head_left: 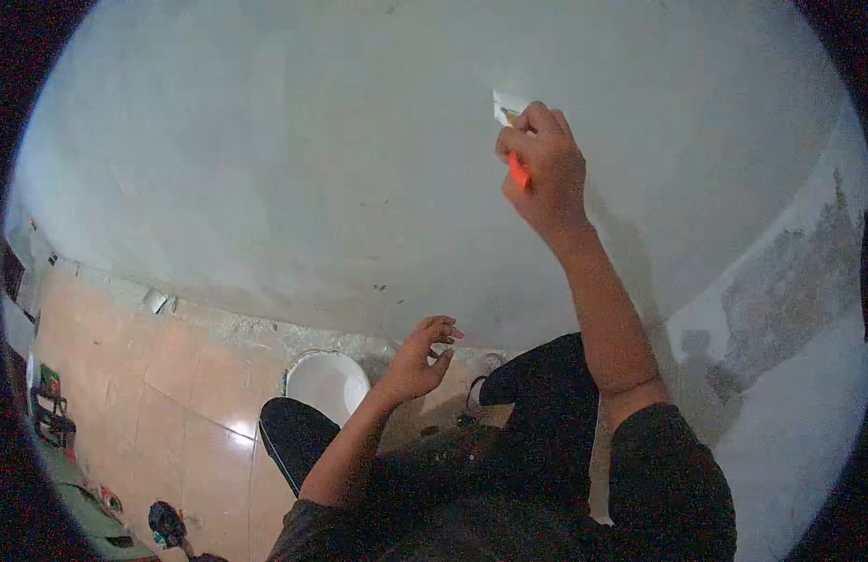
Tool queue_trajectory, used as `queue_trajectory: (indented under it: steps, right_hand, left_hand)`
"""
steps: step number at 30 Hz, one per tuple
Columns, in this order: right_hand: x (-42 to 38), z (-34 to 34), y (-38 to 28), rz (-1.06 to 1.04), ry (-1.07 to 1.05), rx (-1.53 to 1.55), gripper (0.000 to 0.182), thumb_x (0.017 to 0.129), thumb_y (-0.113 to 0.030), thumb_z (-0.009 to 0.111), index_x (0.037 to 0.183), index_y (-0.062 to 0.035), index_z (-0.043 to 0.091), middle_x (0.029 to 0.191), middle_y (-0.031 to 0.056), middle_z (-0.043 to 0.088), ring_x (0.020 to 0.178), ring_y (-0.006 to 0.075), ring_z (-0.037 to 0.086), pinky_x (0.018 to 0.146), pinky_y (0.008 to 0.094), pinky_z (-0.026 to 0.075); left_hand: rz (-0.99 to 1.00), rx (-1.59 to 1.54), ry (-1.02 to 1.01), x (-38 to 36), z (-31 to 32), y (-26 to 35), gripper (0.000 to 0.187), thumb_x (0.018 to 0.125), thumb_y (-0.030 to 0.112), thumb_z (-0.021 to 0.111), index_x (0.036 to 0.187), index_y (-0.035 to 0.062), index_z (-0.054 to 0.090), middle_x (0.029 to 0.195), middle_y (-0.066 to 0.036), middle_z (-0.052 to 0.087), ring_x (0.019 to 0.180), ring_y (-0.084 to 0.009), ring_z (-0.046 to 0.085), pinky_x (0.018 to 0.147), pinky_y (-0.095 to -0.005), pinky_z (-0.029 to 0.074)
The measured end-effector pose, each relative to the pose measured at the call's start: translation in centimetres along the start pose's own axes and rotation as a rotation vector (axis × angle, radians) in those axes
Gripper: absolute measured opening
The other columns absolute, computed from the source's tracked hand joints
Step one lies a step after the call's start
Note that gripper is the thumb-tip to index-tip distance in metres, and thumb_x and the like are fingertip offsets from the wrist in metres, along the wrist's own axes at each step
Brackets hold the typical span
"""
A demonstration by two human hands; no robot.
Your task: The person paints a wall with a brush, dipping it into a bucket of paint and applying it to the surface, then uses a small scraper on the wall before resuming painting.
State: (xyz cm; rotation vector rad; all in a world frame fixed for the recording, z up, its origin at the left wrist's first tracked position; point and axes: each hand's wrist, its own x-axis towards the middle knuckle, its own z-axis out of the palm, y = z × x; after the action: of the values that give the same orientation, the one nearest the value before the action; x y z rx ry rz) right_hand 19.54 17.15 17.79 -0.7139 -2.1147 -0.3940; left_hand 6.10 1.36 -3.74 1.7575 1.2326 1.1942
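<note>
My right hand point(548, 169) is raised against the pale grey wall point(359, 140), its fingers wrapped round a putty knife point(519, 172). An orange handle end sticks out below the fist, and the flat, shiny blade shows above the fingers, at the wall surface; most of the handle is hidden in my grip. Lower down, my left hand point(421, 361) hangs in front of the wall's foot with nothing in it, fingers loosely bent and apart. Nearest to it, on the floor, stands a white bucket point(293, 379), partly behind my left forearm and knee.
Rough, patchy plaster point(790, 281) covers part of the side wall at right. Glossy tan tiles point(153, 375) form the floor, with pale debris point(156, 301) along the wall's foot. Several dark items point(54, 417) lie at the far left. My bent legs flank the bucket.
</note>
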Motion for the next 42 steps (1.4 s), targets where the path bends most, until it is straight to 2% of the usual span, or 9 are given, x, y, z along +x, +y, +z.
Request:
queue_trajectory:
  steps: [7, 9, 16, 22, 24, 28, 38, 40, 42]
  right_hand:
    - [-9.8, 11.5, 0.5, -0.002, -0.078, -0.042, 0.011, 0.063, -0.007, 0.065, 0.072, -0.0083, 0.059, 0.106, 0.0111, 0.051, 0.092, 0.0329, 0.05, 0.066, 0.0393, 0.052]
    - [-14.0, 14.7, -0.3, 0.195, -0.331, 0.109, 0.008, 0.066, -0.008, 0.064, 0.072, -0.0084, 0.059, 0.103, 0.0107, 0.049, 0.091, 0.0321, 0.05, 0.066, 0.04, 0.053]
    - [-19.2, 15.0, -0.3, 0.073, -0.711, 0.097, 0.01, 0.072, -0.016, 0.062, 0.081, -0.0104, 0.063, 0.094, 0.0108, 0.048, 0.091, 0.0308, 0.053, 0.068, 0.0433, 0.052]
    - [-6.0, 7.0, 0.1, 0.066, -0.14, 0.159, 0.011, 0.061, -0.002, 0.057, 0.07, -0.0092, 0.056, 0.082, 0.0039, 0.051, 0.083, 0.025, 0.053, 0.065, 0.0386, 0.046]
    - [-2.7, 4.5, -0.1, -0.054, 0.108, 0.04, 0.008, 0.066, -0.01, 0.063, 0.072, -0.0128, 0.059, 0.087, 0.0087, 0.05, 0.085, 0.0291, 0.052, 0.062, 0.0392, 0.048]
    - [-1.1, 3.6, -1.1, -0.106, 0.172, -0.051, 0.008, 0.067, -0.013, 0.063, 0.074, -0.0108, 0.06, 0.091, 0.0097, 0.053, 0.087, 0.0303, 0.052, 0.063, 0.0388, 0.05]
    - [-19.6, 18.1, -1.7, 0.065, -0.394, 0.228, 0.017, 0.073, -0.017, 0.062, 0.085, -0.004, 0.059, 0.107, 0.0181, 0.05, 0.106, 0.0343, 0.049, 0.07, 0.0447, 0.052]
    - [-20.9, 17.7, -2.2, 0.502, -0.64, 0.373, 0.011, 0.07, -0.014, 0.062, 0.076, -0.0055, 0.058, 0.102, 0.0162, 0.05, 0.102, 0.0341, 0.05, 0.071, 0.044, 0.052]
    - [-21.0, 16.9, -1.4, 0.22, -0.638, 0.286, 0.007, 0.069, -0.011, 0.062, 0.072, -0.0068, 0.057, 0.091, 0.0143, 0.049, 0.095, 0.0326, 0.051, 0.068, 0.0434, 0.051]
  left_hand:
    - [-0.018, 0.004, 0.027, -0.1, -0.2, -0.1, 0.035, 0.078, -0.004, 0.055, 0.11, 0.0094, 0.053, 0.123, -0.012, 0.046, 0.099, -0.0231, 0.057, 0.073, -0.0339, 0.05]
    - [-0.024, 0.023, 0.021, -0.1, -0.5, -0.3, 0.035, 0.078, -0.004, 0.055, 0.11, 0.0097, 0.053, 0.123, -0.012, 0.047, 0.098, -0.0227, 0.057, 0.073, -0.0337, 0.05]
    - [-0.038, -0.027, 0.055, -0.8, -1.2, -0.3, 0.035, 0.078, -0.003, 0.056, 0.111, 0.009, 0.053, 0.126, -0.011, 0.045, 0.1, -0.022, 0.058, 0.074, -0.0335, 0.049]
    - [-0.042, -0.049, 0.05, -0.5, -1.5, -1.2, 0.037, 0.078, -0.004, 0.056, 0.112, 0.0096, 0.052, 0.126, -0.012, 0.044, 0.1, -0.0221, 0.058, 0.073, -0.0323, 0.049]
    - [-0.048, -0.017, 0.048, -0.2, -1.5, -1.2, 0.038, 0.078, -0.004, 0.057, 0.113, 0.0111, 0.052, 0.125, -0.012, 0.045, 0.1, -0.0216, 0.058, 0.072, -0.0317, 0.05]
    - [-0.039, -0.019, 0.059, -0.2, -1.6, -1.3, 0.037, 0.079, -0.004, 0.056, 0.112, 0.0121, 0.052, 0.124, -0.012, 0.046, 0.099, -0.0216, 0.058, 0.071, -0.0315, 0.05]
    - [-0.108, -0.052, 0.093, -0.1, -2.1, -1.4, 0.036, 0.079, -0.004, 0.056, 0.112, 0.0099, 0.052, 0.122, -0.011, 0.047, 0.1, -0.0224, 0.058, 0.073, -0.0321, 0.05]
    - [-0.094, -0.076, 0.095, -0.2, -2.2, -1.1, 0.035, 0.079, -0.003, 0.056, 0.111, 0.0097, 0.053, 0.123, -0.011, 0.046, 0.101, -0.0229, 0.058, 0.073, -0.0327, 0.05]
    - [-0.081, -0.058, 0.088, -0.4, -2.1, -1.4, 0.035, 0.079, -0.003, 0.056, 0.111, 0.0098, 0.053, 0.123, -0.011, 0.046, 0.101, -0.023, 0.058, 0.074, -0.0328, 0.05]
